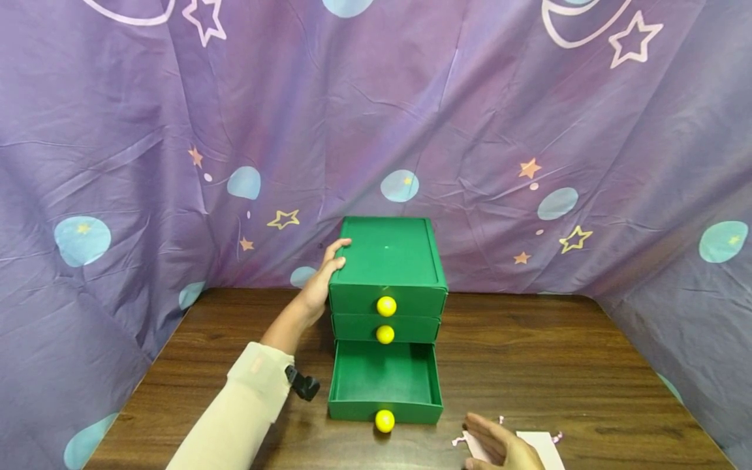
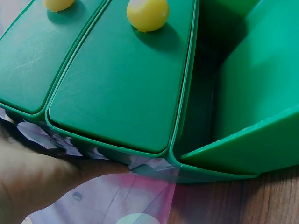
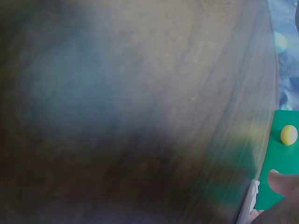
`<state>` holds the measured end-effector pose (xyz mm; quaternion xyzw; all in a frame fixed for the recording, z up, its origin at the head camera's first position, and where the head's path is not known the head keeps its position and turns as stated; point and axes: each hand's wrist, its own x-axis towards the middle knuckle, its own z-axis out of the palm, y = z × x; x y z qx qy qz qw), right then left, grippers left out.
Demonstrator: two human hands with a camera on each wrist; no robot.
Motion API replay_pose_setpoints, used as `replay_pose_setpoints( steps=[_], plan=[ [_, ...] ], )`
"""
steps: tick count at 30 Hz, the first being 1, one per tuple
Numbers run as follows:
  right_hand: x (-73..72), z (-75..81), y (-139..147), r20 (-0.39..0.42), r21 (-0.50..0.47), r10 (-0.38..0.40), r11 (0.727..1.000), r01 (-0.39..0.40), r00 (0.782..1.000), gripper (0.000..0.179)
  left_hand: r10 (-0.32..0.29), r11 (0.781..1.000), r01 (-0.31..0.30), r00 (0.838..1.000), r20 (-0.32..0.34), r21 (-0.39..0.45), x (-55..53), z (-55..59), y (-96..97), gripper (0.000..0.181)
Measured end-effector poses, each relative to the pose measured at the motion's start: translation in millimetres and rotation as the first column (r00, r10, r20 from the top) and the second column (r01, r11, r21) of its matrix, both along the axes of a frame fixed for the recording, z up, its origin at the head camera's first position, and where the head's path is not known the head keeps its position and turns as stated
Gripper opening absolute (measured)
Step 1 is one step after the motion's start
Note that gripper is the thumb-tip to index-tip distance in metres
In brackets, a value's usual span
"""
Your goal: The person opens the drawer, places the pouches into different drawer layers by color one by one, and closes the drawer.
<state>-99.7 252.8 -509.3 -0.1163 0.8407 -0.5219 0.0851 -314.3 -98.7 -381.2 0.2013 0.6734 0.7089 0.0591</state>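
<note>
A green cabinet (image 1: 388, 254) with yellow round knobs stands on the wooden table. Its bottom drawer (image 1: 385, 378) is pulled out and bare inside; the upper two drawers are closed. Against the cabinet's left side rests my left hand (image 1: 317, 284), fingertips at the top edge. The left wrist view shows a digit of that hand (image 2: 42, 175) lying along the side wall. My right hand (image 1: 505, 447) is low at the front right, over a pale pink drawstring pouch (image 1: 474, 447), with thumb and fingers apart. Much of the pouch is hidden under the hand.
A second pale pouch (image 1: 542, 447) lies just right of my right hand. Behind the table (image 1: 540, 352) hangs a purple curtain (image 1: 470, 130) with stars and moons. A black wrist camera (image 1: 302, 383) sits on the left sleeve.
</note>
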Motion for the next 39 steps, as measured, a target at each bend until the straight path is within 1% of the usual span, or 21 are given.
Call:
replay_pose_setpoints(
  steps=[2, 4, 5, 7, 9, 10, 12, 14, 16, 19, 20, 23, 27, 29, 31, 32, 35, 39],
  plan=[
    [-1.4, -2.6, 2, -0.020, -0.012, 0.030, 0.999, -0.031, 0.999, 0.078, 0.004, 1.000, -0.004, 1.000, -0.002, 0.000, 0.3, 0.1, 0.1, 0.055],
    [-2.7, -6.4, 3, -0.067, -0.030, 0.062, 0.998, -0.064, 0.996, 0.076, 0.005, 1.000, -0.005, 1.000, -0.006, -0.001, 0.2, 0.0, 0.1, 0.055],
    [-3.3, -8.7, 4, -0.098, -0.043, 0.074, 0.996, -0.079, 0.992, 0.074, 0.006, 1.000, -0.006, 1.000, -0.008, -0.001, 0.4, 0.2, 0.1, 0.055],
    [-4.8, -14.0, 5, -0.184, -0.076, 0.112, 0.989, -0.128, 0.976, 0.069, 0.007, 1.000, -0.007, 1.000, -0.009, -0.001, 0.6, 0.2, 0.1, 0.055],
    [-6.7, -19.6, 6, -0.248, -0.136, 0.153, 0.972, -0.191, 0.957, 0.064, 0.005, 1.000, -0.005, 1.000, -0.010, -0.003, 1.0, 0.4, -0.1, 0.055],
    [-7.6, -21.9, 6, -0.260, -0.170, 0.172, 0.961, -0.220, 0.950, 0.063, 0.006, 1.000, -0.006, 1.000, -0.008, -0.004, 1.2, 0.5, 0.0, 0.054],
    [-8.2, -24.4, 7, -0.259, -0.208, 0.190, 0.946, -0.247, 0.947, 0.062, 0.004, 1.000, -0.004, 1.000, -0.002, -0.004, 1.7, 0.8, 0.0, 0.054],
    [-7.6, -22.0, 6, -0.189, -0.233, 0.184, 0.946, -0.226, 0.965, 0.065, 0.001, 1.000, -0.001, 1.000, 0.000, -0.006, 2.1, 1.2, -0.1, 0.054],
    [-6.2, -18.6, 4, -0.137, -0.218, 0.169, 0.956, -0.196, 0.976, 0.065, 0.003, 1.000, -0.003, 1.000, 0.003, -0.006, 2.1, 1.4, 0.1, 0.054],
    [-4.1, -14.4, 0, -0.101, -0.200, 0.139, 0.967, -0.157, 0.985, 0.059, 0.002, 1.000, -0.002, 1.000, 0.000, -0.008, 1.1, 0.6, 0.3, 0.054],
    [-3.9, -14.8, -1, -0.112, -0.201, 0.135, 0.967, -0.156, 0.985, 0.055, 0.004, 1.000, -0.004, 1.000, -0.001, -0.008, 1.0, 0.3, 0.4, 0.054],
    [-3.3, -16.2, -3, -0.214, -0.122, 0.116, 0.982, -0.144, 0.970, 0.038, 0.003, 1.000, -0.003, 1.000, -0.007, -0.008, 0.1, -0.5, 0.4, 0.054],
    [-3.3, -17.0, -5, -0.344, -0.024, 0.110, 0.992, -0.125, 0.933, 0.023, 0.005, 1.000, -0.005, 1.000, -0.011, -0.004, 1.2, 0.6, 0.5, 0.055],
    [-3.5, -16.7, -5, -0.357, -0.029, 0.111, 0.991, -0.130, 0.928, 0.021, 0.008, 1.000, -0.008, 1.000, -0.010, -0.003, 1.9, 1.3, 0.7, 0.054],
    [-3.6, -15.7, -5, -0.345, -0.044, 0.110, 0.990, -0.133, 0.932, 0.021, 0.010, 1.000, -0.010, 1.000, -0.007, -0.002, 2.4, 1.7, 0.6, 0.054],
    [-3.4, -14.9, -5, -0.331, -0.052, 0.101, 0.991, -0.125, 0.938, 0.021, 0.011, 1.000, -0.011, 1.000, -0.006, -0.004, 2.5, 1.7, 0.5, 0.054],
    [-3.1, -11.4, -5, -0.308, -0.065, 0.060, 0.994, -0.084, 0.949, 0.021, 0.008, 1.000, -0.008, 1.000, -0.006, -0.013, 2.7, 1.5, -0.1, 0.054],
    [-4.5, -4.0, -6, -0.333, -0.044, 0.003, 0.999, -0.019, 0.943, 0.024, 0.004, 1.000, -0.004, 1.000, -0.008, -0.016, 1.9, 1.4, -0.8, 0.054]
  ],
)
